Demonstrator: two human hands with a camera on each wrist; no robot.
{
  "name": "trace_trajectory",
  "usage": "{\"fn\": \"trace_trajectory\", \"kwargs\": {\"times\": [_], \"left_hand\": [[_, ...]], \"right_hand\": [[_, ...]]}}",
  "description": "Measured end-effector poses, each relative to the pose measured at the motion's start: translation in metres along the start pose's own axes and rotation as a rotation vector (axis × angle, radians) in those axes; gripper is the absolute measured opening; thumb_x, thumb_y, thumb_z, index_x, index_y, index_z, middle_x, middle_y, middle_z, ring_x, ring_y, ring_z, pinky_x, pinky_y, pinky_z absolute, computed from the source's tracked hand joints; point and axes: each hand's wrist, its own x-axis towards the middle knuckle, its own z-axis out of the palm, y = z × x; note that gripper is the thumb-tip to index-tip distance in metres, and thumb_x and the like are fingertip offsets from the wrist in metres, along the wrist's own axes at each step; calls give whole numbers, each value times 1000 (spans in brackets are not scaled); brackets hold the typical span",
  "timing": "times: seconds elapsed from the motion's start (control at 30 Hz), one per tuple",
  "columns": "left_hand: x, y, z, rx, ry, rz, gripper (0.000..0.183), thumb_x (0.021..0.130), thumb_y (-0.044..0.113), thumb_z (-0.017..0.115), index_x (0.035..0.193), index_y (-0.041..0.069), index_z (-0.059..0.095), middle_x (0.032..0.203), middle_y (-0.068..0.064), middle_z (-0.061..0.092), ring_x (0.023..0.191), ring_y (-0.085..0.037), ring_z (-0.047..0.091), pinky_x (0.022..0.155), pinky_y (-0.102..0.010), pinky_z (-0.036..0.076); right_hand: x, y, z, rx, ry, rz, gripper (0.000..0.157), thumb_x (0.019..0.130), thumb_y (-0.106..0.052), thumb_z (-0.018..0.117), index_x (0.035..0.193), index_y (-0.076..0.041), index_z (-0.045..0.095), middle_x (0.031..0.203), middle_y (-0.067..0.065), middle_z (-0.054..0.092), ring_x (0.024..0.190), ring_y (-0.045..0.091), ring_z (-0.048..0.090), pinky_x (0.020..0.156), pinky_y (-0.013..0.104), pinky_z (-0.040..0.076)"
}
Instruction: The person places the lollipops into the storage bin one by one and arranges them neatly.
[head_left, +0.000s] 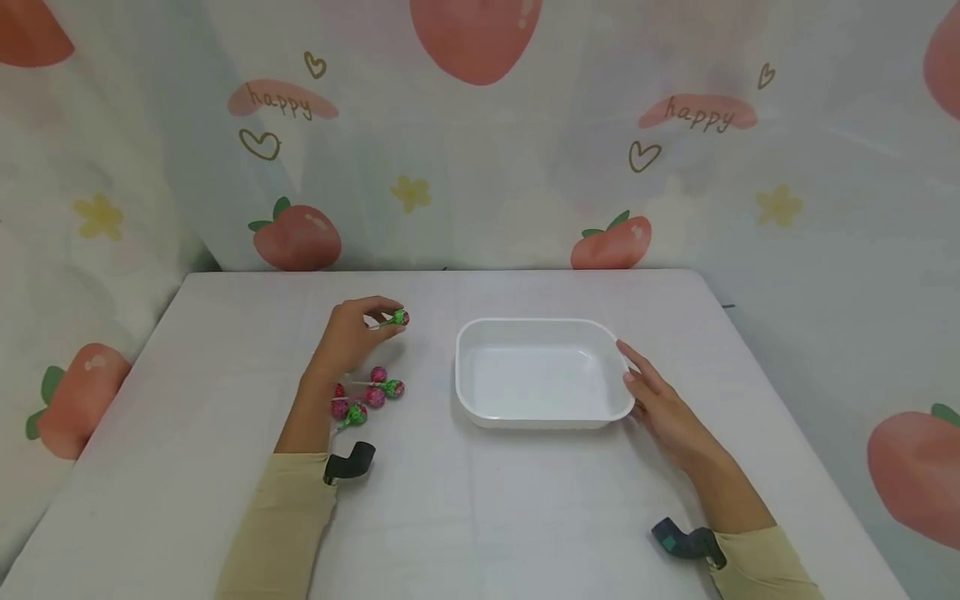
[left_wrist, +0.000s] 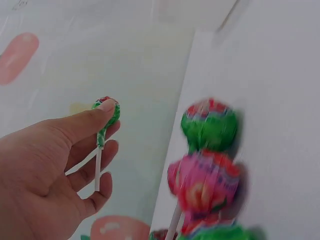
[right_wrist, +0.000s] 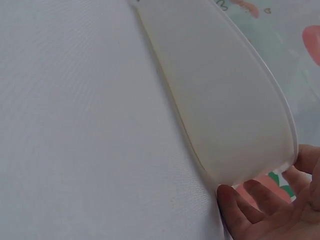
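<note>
My left hand [head_left: 351, 335] pinches a green-wrapped lollipop [head_left: 402, 317] between thumb and fingers, above the far left part of the table. In the left wrist view its white stick [left_wrist: 98, 170] hangs down past the curled fingers. Below that hand lie several more lollipops [head_left: 376, 397] in pink and green wrappers, partly hidden by the wrist. A white rectangular dish [head_left: 543, 423] with rounded corners stands right of them, nothing inside it. My right hand [head_left: 667, 412] holds the dish at its right end, with fingers against the outer wall [right_wrist: 240, 125] and rim.
A white cloth covers the table [head_left: 472, 508]. Behind it hangs a pale curtain [head_left: 495, 167] printed with peaches, hearts and yellow flowers. Dark wrist mounts [head_left: 351, 462] stick out from both sleeves.
</note>
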Motion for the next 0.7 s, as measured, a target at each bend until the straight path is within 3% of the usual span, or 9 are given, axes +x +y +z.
{"fn": "trace_trajectory", "kwargs": {"times": [0.2,0.5,0.7], "left_hand": [[6,18,18,-28,24,43,32,92,18,82,122,12,75,111,-2,74,103,-22,62,86,-42,53],[12,30,37,-58,9,99,32,90,13,83,120,8,77,108,-4,75,98,-23,64,85,-41,54],[13,43,50,-92,-7,119,29,89,14,84,118,10,78,107,0,75,98,-19,63,85,-37,53]], "right_hand": [[0,1,0,15,-5,3,61,112,-46,41,166,-38,15,172,8,12,155,35,18,117,46,23],[-2,2,0,30,-1,18,62,111,-46,42,166,-39,15,171,11,14,154,36,18,117,53,20],[-2,0,-3,37,-9,16,62,111,-46,43,166,-38,16,171,11,14,154,36,20,116,40,27]]}}
